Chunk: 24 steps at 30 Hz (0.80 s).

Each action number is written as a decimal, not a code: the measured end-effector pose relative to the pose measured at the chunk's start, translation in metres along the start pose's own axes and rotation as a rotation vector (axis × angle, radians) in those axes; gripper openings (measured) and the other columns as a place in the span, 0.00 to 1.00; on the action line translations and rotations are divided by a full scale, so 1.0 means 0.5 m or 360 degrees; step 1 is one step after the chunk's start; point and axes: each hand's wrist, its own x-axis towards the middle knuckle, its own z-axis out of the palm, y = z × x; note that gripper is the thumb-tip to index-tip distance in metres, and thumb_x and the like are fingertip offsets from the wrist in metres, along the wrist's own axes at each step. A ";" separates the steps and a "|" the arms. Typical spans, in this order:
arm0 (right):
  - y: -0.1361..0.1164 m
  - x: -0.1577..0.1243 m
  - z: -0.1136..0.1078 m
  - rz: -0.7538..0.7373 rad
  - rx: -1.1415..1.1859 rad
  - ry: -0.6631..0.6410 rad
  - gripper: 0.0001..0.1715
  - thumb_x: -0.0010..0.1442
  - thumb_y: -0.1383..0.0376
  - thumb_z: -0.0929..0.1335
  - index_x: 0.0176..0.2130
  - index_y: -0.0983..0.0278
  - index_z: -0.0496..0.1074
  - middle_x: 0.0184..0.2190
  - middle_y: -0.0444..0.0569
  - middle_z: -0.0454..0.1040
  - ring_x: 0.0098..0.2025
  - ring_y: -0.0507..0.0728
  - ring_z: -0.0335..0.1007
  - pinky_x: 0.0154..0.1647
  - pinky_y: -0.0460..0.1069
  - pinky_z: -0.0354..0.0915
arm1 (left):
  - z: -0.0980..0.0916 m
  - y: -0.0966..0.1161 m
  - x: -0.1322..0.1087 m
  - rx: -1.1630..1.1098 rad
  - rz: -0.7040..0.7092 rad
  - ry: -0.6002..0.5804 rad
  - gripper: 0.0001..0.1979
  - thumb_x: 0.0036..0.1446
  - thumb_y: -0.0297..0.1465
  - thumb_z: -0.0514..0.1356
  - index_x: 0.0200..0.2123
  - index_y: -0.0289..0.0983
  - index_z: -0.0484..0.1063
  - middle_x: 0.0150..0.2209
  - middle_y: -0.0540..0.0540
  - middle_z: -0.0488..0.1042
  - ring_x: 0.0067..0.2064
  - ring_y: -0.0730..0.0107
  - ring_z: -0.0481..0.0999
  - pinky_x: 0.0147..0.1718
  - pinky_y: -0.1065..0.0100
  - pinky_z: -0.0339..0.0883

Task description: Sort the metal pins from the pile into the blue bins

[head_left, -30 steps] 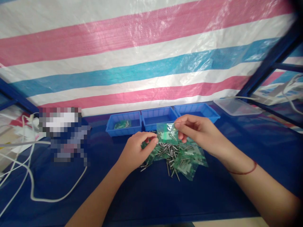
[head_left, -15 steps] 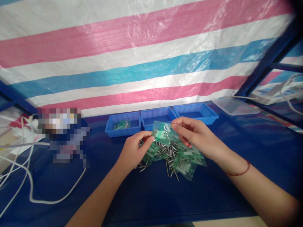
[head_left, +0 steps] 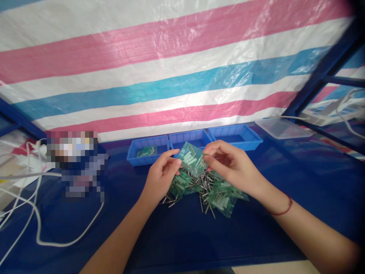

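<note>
White cables, left: smooth, looping over the glossy blue tabletop.
Left bin, left of centre: ribbed blue plastic, green-tinted packets inside.
Left hand, centre: your thumb and index fingertip sit at the left edge of the held bag; you cannot tell whether they pinch it.
Middle bin, centre: ribbed blue plastic, partly behind the held bag.
Held bag, centre: shiny, greenish see-through film, tilted above the heap, pale stubby pieces inside; any print is too small to read.
Heap, centre: thin metal rods lying crisscross among filled bags.
Right hand, right of centre: your thumb and fingers pinch the held bag's right edge.
Right bin, right of centre: ribbed blue plastic.
Lid-like sheet, right: flat, translucent plastic.
</note>
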 end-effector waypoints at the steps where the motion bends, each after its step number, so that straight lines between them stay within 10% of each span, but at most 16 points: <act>1: 0.002 -0.002 0.001 -0.0042 -0.0059 -0.0004 0.05 0.60 0.63 0.67 0.38 0.61 0.67 0.31 0.45 0.70 0.30 0.51 0.67 0.30 0.48 0.67 | 0.001 0.001 0.000 0.0005 -0.0017 -0.0012 0.14 0.59 0.37 0.56 0.46 0.36 0.71 0.31 0.48 0.76 0.29 0.73 0.74 0.32 0.71 0.69; 6: 0.003 -0.005 0.001 -0.0082 -0.0130 -0.0003 0.13 0.61 0.62 0.66 0.47 0.60 0.63 0.32 0.44 0.71 0.31 0.52 0.68 0.30 0.48 0.66 | -0.015 0.000 0.009 0.0219 -0.0021 0.0037 0.14 0.59 0.39 0.56 0.33 0.35 0.74 0.28 0.49 0.76 0.31 0.70 0.75 0.33 0.70 0.68; 13: 0.012 0.004 -0.010 0.0019 -0.0137 0.0105 0.18 0.61 0.58 0.66 0.49 0.61 0.61 0.36 0.48 0.70 0.30 0.52 0.68 0.28 0.47 0.65 | -0.100 -0.039 0.049 0.0637 0.0049 0.0707 0.19 0.60 0.41 0.55 0.50 0.36 0.70 0.36 0.45 0.79 0.40 0.62 0.76 0.43 0.62 0.66; 19: 0.011 0.010 -0.023 -0.0008 -0.0708 -0.0203 0.08 0.62 0.61 0.63 0.38 0.62 0.68 0.27 0.44 0.70 0.23 0.50 0.62 0.24 0.47 0.60 | -0.093 -0.050 0.043 0.1602 0.0209 0.0631 0.19 0.58 0.42 0.57 0.50 0.41 0.73 0.51 0.39 0.73 0.51 0.45 0.63 0.46 0.46 0.58; 24: 0.038 0.010 -0.044 -0.0205 -0.1283 -0.0533 0.18 0.55 0.58 0.67 0.44 0.64 0.70 0.40 0.53 0.73 0.41 0.60 0.69 0.43 0.54 0.64 | -0.068 -0.039 0.029 0.1596 0.0330 0.0546 0.15 0.60 0.40 0.56 0.45 0.43 0.75 0.50 0.42 0.73 0.50 0.49 0.62 0.44 0.51 0.59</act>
